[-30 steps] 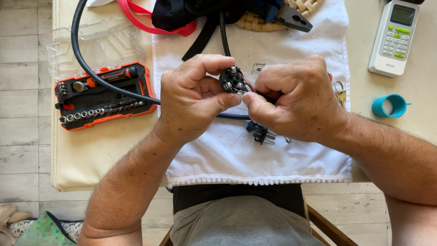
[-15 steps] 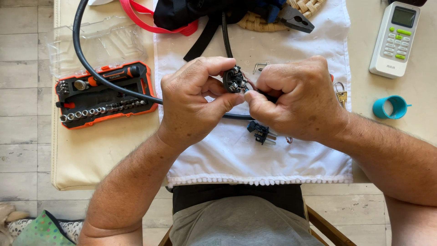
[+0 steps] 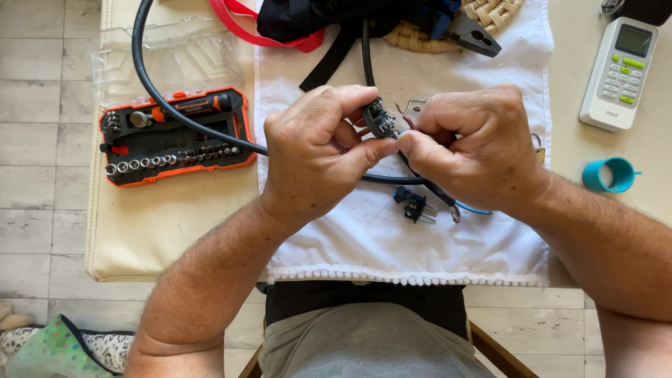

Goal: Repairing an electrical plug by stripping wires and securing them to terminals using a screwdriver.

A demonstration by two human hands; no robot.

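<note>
My left hand [image 3: 318, 150] pinches a small black plug part [image 3: 378, 117] with metal screws between thumb and fingers, above a white cloth [image 3: 392, 238]. My right hand [image 3: 472, 147] is closed right beside it, fingertips on the thin wire ends that come out of a black cable [image 3: 150, 84]; a bare reddish wire end sticks up between the two hands. The cable loops up to the left and back under both hands. Another small black plug piece with metal pins [image 3: 414, 204] lies on the cloth just below my right hand.
An orange and black bit and socket set [image 3: 175, 136] lies open at the left, its clear lid [image 3: 168, 59] behind it. Pliers [image 3: 472, 33] rest on a woven mat at the top. A white remote [image 3: 619, 73] and teal tape roll [image 3: 607, 175] sit right.
Both hands have stayed together over the cloth. The plug part has turned slightly in my left fingers and my right fingertips have shifted on the wires.
</note>
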